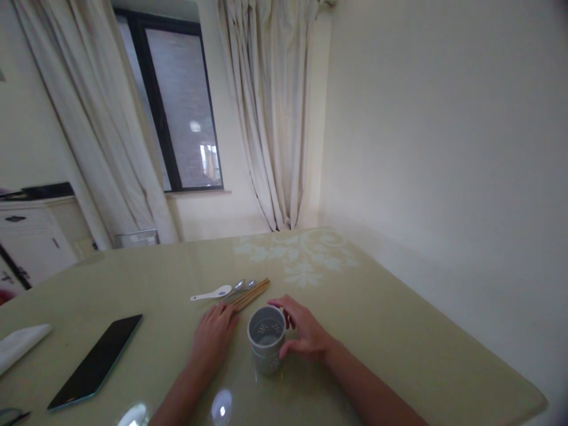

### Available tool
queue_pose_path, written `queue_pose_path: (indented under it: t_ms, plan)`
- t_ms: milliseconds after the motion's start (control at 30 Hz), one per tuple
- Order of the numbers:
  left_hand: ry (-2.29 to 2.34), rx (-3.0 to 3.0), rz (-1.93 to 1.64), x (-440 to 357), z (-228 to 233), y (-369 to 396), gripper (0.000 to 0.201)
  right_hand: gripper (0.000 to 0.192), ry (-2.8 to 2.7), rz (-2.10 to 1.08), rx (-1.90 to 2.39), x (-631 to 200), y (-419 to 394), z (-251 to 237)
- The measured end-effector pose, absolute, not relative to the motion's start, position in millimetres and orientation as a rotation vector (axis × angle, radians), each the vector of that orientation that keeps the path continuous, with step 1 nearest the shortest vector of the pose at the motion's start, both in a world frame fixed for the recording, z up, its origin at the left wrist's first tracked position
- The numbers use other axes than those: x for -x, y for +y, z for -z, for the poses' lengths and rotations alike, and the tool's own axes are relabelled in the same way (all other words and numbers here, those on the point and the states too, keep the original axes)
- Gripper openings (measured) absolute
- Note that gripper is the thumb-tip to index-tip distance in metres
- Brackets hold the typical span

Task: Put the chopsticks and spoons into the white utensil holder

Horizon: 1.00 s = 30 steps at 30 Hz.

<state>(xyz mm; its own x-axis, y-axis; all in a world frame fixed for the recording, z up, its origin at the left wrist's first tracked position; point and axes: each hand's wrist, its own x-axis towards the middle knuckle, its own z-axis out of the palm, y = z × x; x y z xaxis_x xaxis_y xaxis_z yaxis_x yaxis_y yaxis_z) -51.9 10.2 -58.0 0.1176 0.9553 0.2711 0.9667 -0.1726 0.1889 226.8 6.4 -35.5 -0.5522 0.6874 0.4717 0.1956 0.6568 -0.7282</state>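
Note:
A grey round holder (266, 345) with a perforated bottom stands upright on the pale green table (399, 331). My right hand (305, 335) curls around its right side, fingers against the wall. My left hand (213, 339) lies flat on the table just left of the holder, fingertips over the near ends of a bundle of wooden chopsticks (254, 293). Beside the chopsticks lie two metal spoons (242, 285) and a white ceramic spoon (213, 293).
A dark phone (96, 361) lies face up at the left. A white folded cloth (20, 344) sits at the left edge. A wall runs along the table's right side. Curtains and a window stand behind, a white cabinet (31, 236) at far left.

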Motion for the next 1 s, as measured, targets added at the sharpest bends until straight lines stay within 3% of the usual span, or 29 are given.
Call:
queue_pose_path:
  t_ms: [167,267,833,1000]
  plan:
    - [-2.063,2.327,0.551,53.8,57.2,9.5,0.024,0.068,-2.098,-0.824,0.735,-218.7,-4.6,29.7]
    - [-2.052,2.352,0.573,54.9,55.7,9.8,0.023,0.063,-2.065,-0.883,0.738,-216.5,-7.7,30.8]
    - [-2.085,2.429,0.671,55.3,54.5,10.5,0.019,0.066,-2.014,-0.952,0.73,-215.9,-7.9,32.3]
    - [-2.142,2.441,0.633,53.7,57.4,13.0,0.02,0.087,-2.012,-0.95,0.693,-216.4,-6.7,30.6]
